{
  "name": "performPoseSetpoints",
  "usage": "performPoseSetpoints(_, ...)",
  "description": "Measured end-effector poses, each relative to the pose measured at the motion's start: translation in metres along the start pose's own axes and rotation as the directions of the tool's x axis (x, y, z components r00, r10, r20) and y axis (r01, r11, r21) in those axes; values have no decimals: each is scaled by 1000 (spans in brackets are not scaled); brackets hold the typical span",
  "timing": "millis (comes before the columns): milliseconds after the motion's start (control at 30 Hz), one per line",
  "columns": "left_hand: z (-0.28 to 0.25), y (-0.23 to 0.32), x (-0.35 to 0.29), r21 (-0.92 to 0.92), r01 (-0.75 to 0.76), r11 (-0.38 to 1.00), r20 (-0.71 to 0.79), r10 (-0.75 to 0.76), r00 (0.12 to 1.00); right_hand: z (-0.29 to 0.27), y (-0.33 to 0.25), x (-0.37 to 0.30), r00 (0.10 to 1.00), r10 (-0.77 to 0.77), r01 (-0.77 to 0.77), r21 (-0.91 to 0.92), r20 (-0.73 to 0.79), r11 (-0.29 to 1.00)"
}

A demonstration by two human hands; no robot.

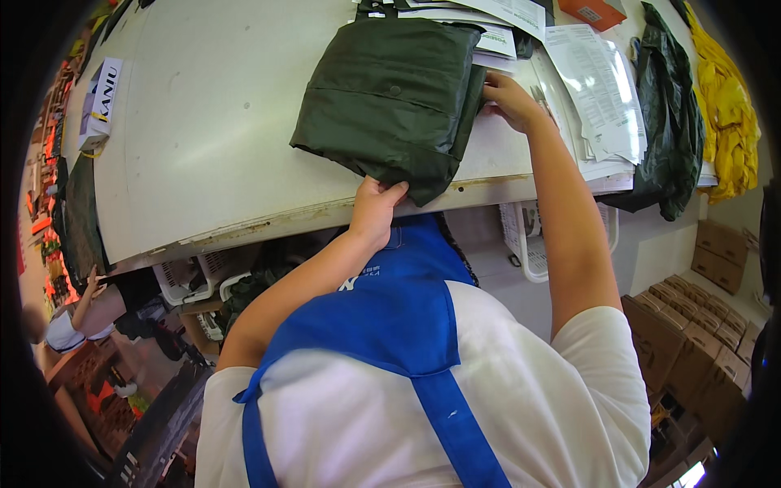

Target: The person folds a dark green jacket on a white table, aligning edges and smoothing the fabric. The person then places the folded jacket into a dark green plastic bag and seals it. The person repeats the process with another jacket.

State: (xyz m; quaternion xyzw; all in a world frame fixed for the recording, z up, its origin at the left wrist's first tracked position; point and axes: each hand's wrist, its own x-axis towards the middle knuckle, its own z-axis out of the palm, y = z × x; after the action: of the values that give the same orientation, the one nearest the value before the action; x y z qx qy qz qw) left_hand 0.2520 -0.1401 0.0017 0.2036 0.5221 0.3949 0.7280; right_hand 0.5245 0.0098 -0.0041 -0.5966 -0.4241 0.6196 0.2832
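Even, bright indoor light fell across the white table (203,130), which showed mild glare but no hard shadows. A soft shadow lay beneath the folded dark green garment (390,98). The fisheye lens bent the table's edge and ringed the frame in black vignette. Rim details were smeared; the centre stayed sharp.

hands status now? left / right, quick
Left hand: closed on the near edge of the folded dark green garment.
Right hand: on the garment's right edge; grip cannot be told.
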Motion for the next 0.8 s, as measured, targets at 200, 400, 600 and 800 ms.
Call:
performPoseSetpoints(200, -28, 20, -8, -18, 116, 993, -33, -117, 993, 42, 25, -27, 990, 139, -118, 379, -29, 918)
performPoseSetpoints(400, -120, 65, 41, 769, -153, 621, -306, 567, 765, 75, 28, -41, 974, 164, -47, 575, -153, 816)
performPoseSetpoints(600, -141, 92, 107, 560, -358, 747, -122, 502, 856, 91, 27, -54, 962, 49, 120, 581, -267, 805)
performPoseSetpoints(800, -153, 83, 107, 621, -369, 692, -104, 540, 835, 73, 40, -44, 785, 49, 57, 152, -618, 987)
